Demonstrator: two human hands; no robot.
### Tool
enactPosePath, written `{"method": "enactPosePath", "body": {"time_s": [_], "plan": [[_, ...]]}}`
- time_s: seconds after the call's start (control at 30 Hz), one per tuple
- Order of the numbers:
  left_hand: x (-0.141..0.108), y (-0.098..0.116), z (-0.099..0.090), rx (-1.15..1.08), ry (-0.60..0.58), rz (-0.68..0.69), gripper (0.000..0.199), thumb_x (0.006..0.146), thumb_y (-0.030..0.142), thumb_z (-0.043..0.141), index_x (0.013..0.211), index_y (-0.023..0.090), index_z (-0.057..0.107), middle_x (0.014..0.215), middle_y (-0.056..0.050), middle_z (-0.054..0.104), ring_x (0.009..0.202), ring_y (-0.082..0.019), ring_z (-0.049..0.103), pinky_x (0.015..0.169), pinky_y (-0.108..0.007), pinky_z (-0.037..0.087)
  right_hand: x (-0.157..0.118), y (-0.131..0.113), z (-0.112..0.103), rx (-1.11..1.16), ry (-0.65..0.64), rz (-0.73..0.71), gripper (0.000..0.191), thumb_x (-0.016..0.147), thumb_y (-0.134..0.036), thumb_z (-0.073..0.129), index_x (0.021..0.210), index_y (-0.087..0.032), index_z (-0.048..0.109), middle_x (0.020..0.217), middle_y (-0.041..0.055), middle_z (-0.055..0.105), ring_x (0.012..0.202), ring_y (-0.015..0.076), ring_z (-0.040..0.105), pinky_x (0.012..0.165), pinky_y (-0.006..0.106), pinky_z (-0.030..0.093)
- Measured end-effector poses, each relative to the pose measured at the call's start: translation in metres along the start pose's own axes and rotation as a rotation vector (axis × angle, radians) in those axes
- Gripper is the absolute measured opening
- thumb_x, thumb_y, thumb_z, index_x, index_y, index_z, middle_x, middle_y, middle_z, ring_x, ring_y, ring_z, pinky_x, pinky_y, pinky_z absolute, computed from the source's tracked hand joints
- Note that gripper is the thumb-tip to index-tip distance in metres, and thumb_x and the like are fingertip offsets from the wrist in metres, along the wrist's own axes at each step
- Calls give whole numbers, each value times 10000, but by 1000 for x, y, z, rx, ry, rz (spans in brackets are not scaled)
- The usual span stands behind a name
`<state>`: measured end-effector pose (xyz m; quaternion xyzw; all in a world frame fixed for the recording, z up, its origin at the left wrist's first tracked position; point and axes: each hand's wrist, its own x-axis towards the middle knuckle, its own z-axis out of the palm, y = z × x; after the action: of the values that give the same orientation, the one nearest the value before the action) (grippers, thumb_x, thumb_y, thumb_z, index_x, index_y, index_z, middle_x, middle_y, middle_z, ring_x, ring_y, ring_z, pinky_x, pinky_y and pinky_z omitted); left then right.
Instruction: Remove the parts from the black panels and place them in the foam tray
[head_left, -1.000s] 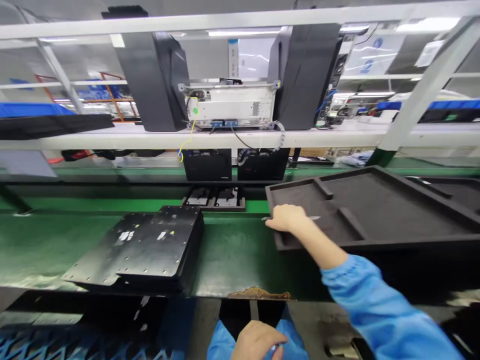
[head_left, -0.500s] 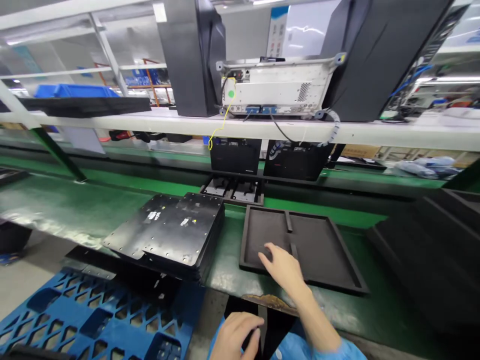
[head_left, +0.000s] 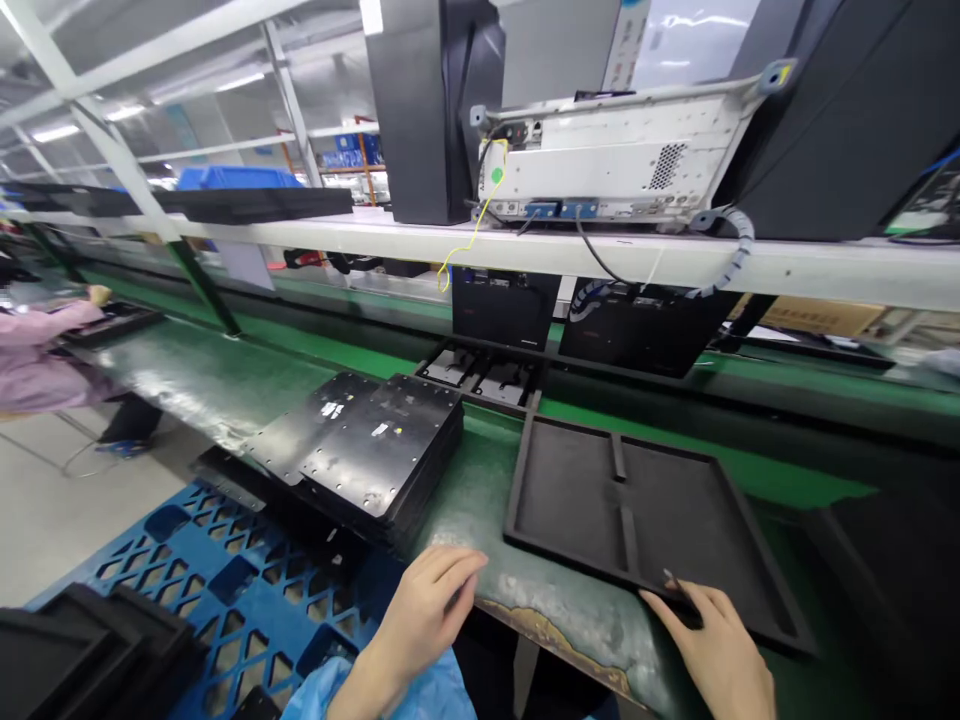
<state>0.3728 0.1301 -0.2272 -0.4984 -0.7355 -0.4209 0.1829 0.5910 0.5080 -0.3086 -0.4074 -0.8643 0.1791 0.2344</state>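
My right hand [head_left: 712, 645] is at the front wall of a shallow black tray [head_left: 570, 480], its thumb and fingers closed around the rim. A low divider [head_left: 628, 540] with a gap in its middle runs across the tray floor. My left hand [head_left: 431, 605] hovers over the bench's front edge, fingers loosely curved and thumb a little apart, with nothing visible in it. To its left lie two neighbouring stacks of black plates [head_left: 382, 445] with small holes and white labels.
Behind the tray stand two black panels [head_left: 502, 310] and a small divided tray [head_left: 487, 400] with grey parts. A white instrument [head_left: 600, 170] sits on the shelf above. Left below are a blue pallet [head_left: 247, 590] and black trays [head_left: 90, 650]. Another person's pink sleeve [head_left: 45, 335] shows far left.
My right hand has moved from above the tray to its front rim, towards the right. My left hand has risen to the bench edge. The view has turned left, bringing another person into sight.
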Motion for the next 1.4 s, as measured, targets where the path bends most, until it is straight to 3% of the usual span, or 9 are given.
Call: {"method": "enactPosePath", "body": {"time_s": [0.3,0.57,0.7,0.83,1.0,1.1,1.23,1.33,1.4], "plan": [[-22,-13,-4,108,-14,-52,316,1079,123,582,1338,238,722,1204,-61,817,1074,-181,793,943,-293,686,7,39,6,34,-34,-34,475,859,-795,611,1077,-417,800,1225,84,755,892,374,772,605,481,576],[5,-10,-40,189,61,96,437,1028,24,626,1411,228,680,1243,-68,807,1117,-182,764,978,-317,656,105,-14,27,-78,-61,-91,618,866,-848,547,1079,-302,745,1222,94,738,1022,360,754,727,460,557],[20,-34,-71,409,125,79,476,1005,98,704,1448,270,661,1386,-96,762,1273,-249,727,1126,-451,597,128,-25,30,-69,-106,-79,665,848,-856,554,1131,-287,751,1296,107,736,1049,376,748,749,474,547],[22,-84,-92,630,-57,-25,721,960,428,817,1606,246,553,1698,-160,543,1551,-388,543,1321,-643,388,107,-29,24,-8,-33,-78,710,907,-847,530,1369,-338,706,1516,65,687,1155,384,736,769,477,545],[15,-120,-86,651,-153,-86,815,987,505,770,1704,261,469,1715,-107,529,1593,-354,507,1309,-561,423,61,-44,10,79,109,13,728,910,-810,531,1441,-338,689,1525,83,698,965,376,764,788,512,549],[10,-118,-75,631,-61,-85,685,1022,427,731,1666,301,534,1659,-76,597,1556,-328,557,1262,-523,474,41,-60,6,198,110,3,697,869,-786,587,1329,-287,748,1399,114,760,875,356,755,866,519,564],[0,-100,-61,648,120,40,576,1010,103,610,1556,285,643,1523,-45,722,1441,-270,673,1139,-444,550,13,-91,11,410,13,29,661,809,-788,703,1194,-261,809,1265,133,800,827,323,740,800,460,592],[-13,-76,-54,647,180,130,605,971,-40,498,1465,244,702,1460,-33,766,1408,-236,697,1085,-401,547,-19,-127,21,692,-184,89,660,761,-794,804,1114,-237,831,1091,125,823,703,258,692,612,360,552],[-22,-58,-50,616,177,185,528,1014,-18,473,1415,210,730,1421,-43,789,1403,-228,700,1075,-385,536,-45,-159,28,928,-434,142,672,769,-778,838,1154,-228,833,1015,121,822,543,172,561,469,302,428]]}}
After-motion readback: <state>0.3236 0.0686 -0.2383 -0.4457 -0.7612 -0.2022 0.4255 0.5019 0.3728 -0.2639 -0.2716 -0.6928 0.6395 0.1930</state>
